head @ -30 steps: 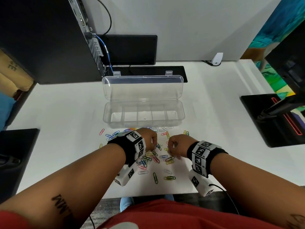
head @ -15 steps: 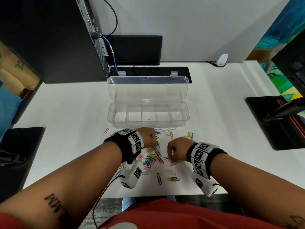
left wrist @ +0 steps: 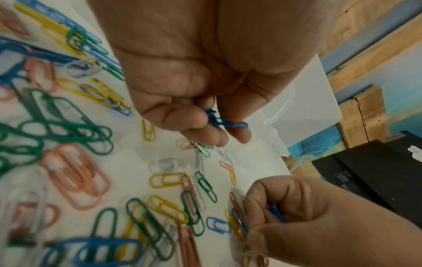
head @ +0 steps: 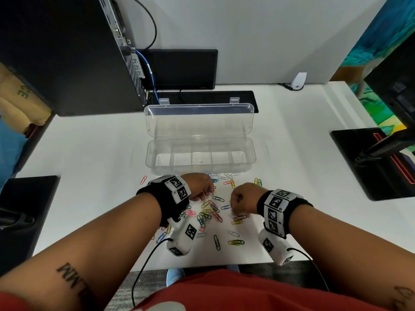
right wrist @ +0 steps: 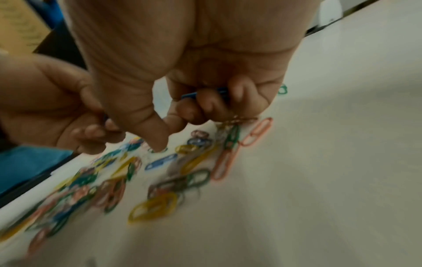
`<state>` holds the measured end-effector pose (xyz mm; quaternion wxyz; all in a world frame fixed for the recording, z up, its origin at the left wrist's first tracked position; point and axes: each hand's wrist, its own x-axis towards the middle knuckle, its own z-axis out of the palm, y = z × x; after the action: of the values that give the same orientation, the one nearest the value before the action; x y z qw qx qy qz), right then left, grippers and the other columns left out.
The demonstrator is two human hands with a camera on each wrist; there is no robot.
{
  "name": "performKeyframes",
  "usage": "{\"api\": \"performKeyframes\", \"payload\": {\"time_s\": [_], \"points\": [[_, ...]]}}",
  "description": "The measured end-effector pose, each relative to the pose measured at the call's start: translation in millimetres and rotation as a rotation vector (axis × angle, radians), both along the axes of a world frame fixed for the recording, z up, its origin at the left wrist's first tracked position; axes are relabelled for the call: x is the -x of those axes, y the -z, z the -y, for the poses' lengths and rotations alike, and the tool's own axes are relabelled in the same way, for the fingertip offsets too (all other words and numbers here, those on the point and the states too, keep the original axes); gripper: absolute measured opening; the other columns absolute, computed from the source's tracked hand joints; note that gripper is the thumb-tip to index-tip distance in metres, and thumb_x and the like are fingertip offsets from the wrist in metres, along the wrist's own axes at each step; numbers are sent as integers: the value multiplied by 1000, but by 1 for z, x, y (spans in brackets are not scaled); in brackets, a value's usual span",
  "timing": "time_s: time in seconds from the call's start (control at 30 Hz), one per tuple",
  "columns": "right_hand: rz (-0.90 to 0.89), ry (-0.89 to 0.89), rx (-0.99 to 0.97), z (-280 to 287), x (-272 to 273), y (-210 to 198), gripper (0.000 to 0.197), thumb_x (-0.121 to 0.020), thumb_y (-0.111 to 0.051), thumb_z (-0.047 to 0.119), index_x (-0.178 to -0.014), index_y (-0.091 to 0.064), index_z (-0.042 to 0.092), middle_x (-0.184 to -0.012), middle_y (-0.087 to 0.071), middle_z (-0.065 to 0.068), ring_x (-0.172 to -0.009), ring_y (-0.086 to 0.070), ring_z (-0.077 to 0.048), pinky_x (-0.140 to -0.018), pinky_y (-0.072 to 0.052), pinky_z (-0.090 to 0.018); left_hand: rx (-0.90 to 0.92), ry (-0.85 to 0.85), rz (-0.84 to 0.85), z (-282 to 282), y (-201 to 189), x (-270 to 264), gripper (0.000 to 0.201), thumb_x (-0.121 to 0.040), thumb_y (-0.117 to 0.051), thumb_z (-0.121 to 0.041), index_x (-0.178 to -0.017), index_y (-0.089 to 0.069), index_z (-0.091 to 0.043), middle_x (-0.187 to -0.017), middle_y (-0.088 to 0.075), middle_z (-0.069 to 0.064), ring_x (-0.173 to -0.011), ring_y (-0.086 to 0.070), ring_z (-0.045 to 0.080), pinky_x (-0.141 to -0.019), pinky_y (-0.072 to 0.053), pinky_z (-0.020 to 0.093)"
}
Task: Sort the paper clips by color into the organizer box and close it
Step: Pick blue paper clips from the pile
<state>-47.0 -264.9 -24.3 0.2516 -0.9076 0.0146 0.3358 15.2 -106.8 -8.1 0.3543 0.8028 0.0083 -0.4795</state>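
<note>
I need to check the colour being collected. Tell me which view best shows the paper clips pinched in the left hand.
The left wrist view: the blue wire paper clips sit sharp in the left hand. In the head view that hand hides them. The right wrist view shows the hand, blurred, clips unclear.

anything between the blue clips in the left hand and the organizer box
Nothing visible blocks the way. The left hand pinches blue clips just in front of the organizer box, whose lid stands open and whose compartments look empty.
</note>
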Motion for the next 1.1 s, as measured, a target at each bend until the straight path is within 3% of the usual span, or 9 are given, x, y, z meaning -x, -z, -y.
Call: {"api": "performKeyframes", "payload": {"time_s": [0.1, 0.3, 0.47, 0.53, 0.6, 0.73, 0.9, 1.0, 1.1], "points": [[64, -5, 27, 5, -2, -3, 9, -80, -63, 16, -86, -58, 21, -70, -47, 14, -80, -49, -13, -59, -38, -17, 37, -61, -67, -2, -2, -1, 26, -93, -37, -1, -69, -45, -11, -64, -41, 5, -51, -34, 13, -35, -25, 14], [65, -176, 107, -7, 0, 1, 26, -84, -62, 25, -110, -61, 22, -81, -47, 7, -84, -46, -15, -72, -35, -23, 55, -28, -38, -5, -1, 4, 26, -95, -42, -8, -70, -44, -15, -60, -37, 3, -50, -32, 12, -46, -23, 20], [33, -100, 100, -16, -2, 7, 16, -82, -63, 19, -97, -64, 16, -89, -51, 4, -84, -48, -15, -71, -37, -24, 25, 35, 22, -9, -2, 6, 25, -93, -44, -9, -70, -48, -17, -59, -37, 2, -50, -31, 12, -46, -24, 21], [10, -111, 116, -15, -4, 8, 3, -82, -62, 17, -81, -59, 19, -89, -53, 4, -85, -51, -15, -72, -39, -24, 15, 62, 86, -12, 0, 6, 24, -92, -47, -10, -70, -51, -20, -60, -41, 0, -50, -34, 11, -44, -27, 18], [2, -116, 119, -13, -6, 7, 19, -81, -60, 17, -67, -50, 25, -86, -56, 4, -84, -53, -16, -71, -41, -24, -18, 129, 171, -15, 1, 6, 22, -90, -51, -13, -71, -54, -23, -63, -47, -6, -54, -40, 6, -45, -32, 15], [-18, 187, -20, 2, -12, 0, 20, -80, -60, 16, -61, -53, 17, -72, -59, 1, -70, -53, -16, -63, -45, -26, -31, 167, 195, -16, -2, 6, 20, -91, -48, -12, -76, -56, -22, -64, -47, -8, -56, -40, 4, -48, -33, 15], [-70, 880, -679, 30, -17, -15, 29, -86, -49, -9, -62, -48, 6, -61, -46, -11, -44, -46, -15, -40, -36, -22, 158, -96, -29, -11, -15, -4, 29, -93, -36, 3, -78, -54, -14, -68, -47, 6, -54, -42, 14, -43, -35, 18], [-43, 1026, -900, 36, -16, -29, 25, -89, -43, -10, -75, -56, 6, -65, -47, -9, -50, -47, -14, -38, -40, -16, 346, -260, -124, -9, -30, -12, 28, -95, -34, 2, -84, -56, -11, -73, -53, 9, -60, -51, 17, -43, -47, 16], [-53, 1083, -1036, 41, -17, -40, 29, -90, -36, -8, -87, -61, 5, -64, -48, -5, -49, -50, -13, -41, -45, -16, 553, -400, -160, -7, -42, -17, 22, -95, -38, -3, -93, -59, -8, -81, -59, 11, -71, -58, 21, -58, -55, 22]]}}
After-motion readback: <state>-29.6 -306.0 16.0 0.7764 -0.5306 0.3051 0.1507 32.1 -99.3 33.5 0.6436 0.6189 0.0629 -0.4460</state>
